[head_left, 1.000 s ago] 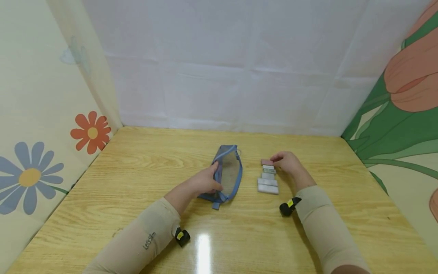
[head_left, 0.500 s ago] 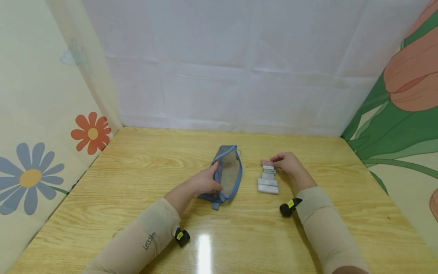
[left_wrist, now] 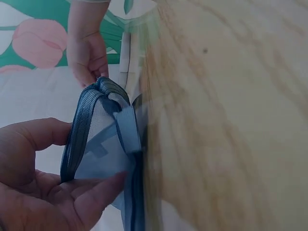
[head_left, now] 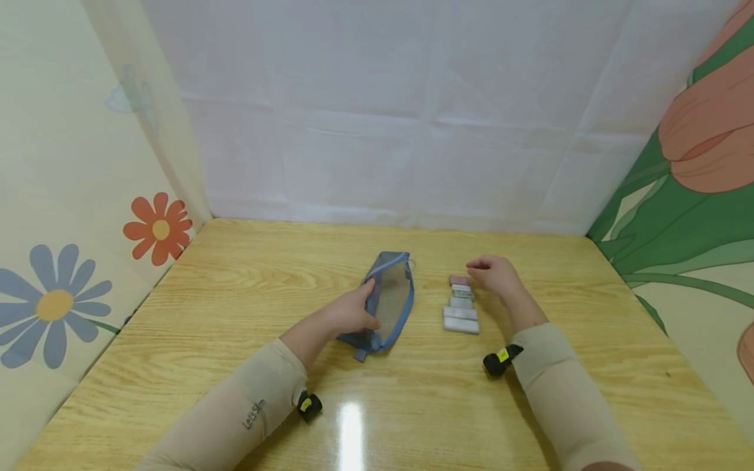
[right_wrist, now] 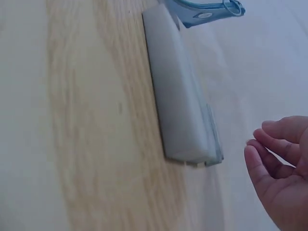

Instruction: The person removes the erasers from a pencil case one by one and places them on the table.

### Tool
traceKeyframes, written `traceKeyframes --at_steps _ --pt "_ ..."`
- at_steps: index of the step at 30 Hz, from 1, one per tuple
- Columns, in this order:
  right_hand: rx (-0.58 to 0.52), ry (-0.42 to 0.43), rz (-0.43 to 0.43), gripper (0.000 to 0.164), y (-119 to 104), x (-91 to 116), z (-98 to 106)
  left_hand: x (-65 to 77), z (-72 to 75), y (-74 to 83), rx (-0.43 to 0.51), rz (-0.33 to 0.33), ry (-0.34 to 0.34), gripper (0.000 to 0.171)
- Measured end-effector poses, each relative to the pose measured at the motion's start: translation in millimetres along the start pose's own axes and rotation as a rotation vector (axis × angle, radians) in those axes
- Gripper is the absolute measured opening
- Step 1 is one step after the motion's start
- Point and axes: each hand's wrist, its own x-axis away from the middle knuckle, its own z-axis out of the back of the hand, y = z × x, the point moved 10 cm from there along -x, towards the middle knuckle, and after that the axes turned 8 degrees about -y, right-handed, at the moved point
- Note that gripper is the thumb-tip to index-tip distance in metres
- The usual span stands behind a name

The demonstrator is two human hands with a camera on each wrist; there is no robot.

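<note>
A blue mesh zipper pouch (head_left: 396, 297) stands with its mouth open near the middle of the table. My left hand (head_left: 347, 311) holds it by the near-left side, with thumb and fingers at the zipper edges (left_wrist: 79, 130). To its right, several small rectangular blocks lie in a row: a pink block (head_left: 460, 280) at the far end, a patterned block (head_left: 463, 294), and pale grey and white blocks (head_left: 461, 324) nearest me. Just beyond the pink block hovers my right hand (head_left: 496, 278), fingers loosely bent and nothing visible between them. A white block (right_wrist: 178, 91) fills the right wrist view.
The wood-grain table (head_left: 265, 275) ends at a white cloth backdrop (head_left: 353, 131). Flower-printed panels flank both sides, with a tulip panel (head_left: 707, 150) at the right. Black wrist cameras sit on both sleeves, such as the right camera (head_left: 497, 363).
My right hand has lifted off the pink block, slightly away from me. The pouch's near end and tab have shifted left with my left hand. The blocks look unmoved.
</note>
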Motion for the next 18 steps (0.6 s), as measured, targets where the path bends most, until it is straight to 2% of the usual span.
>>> traceKeyframes --at_steps 5,10,13,18 --pt "-0.008 -0.036 0.031 0.029 -14.2 6.5 -6.3 5.0 1.5 11.8 -0.304 -0.054 0.032 0.087" --pt "0.003 -0.080 0.028 0.032 -22.6 12.6 -13.9 12.0 -3.9 22.6 -0.533 -0.100 0.054 0.081" --pt "0.014 -0.095 0.042 0.034 -26.7 16.3 -16.9 16.2 -8.5 26.4 -0.580 -0.109 0.057 0.080" --pt "0.014 -0.124 0.077 0.027 -31.2 22.0 -22.6 22.2 -18.0 27.5 -0.527 -0.109 -0.007 0.079"
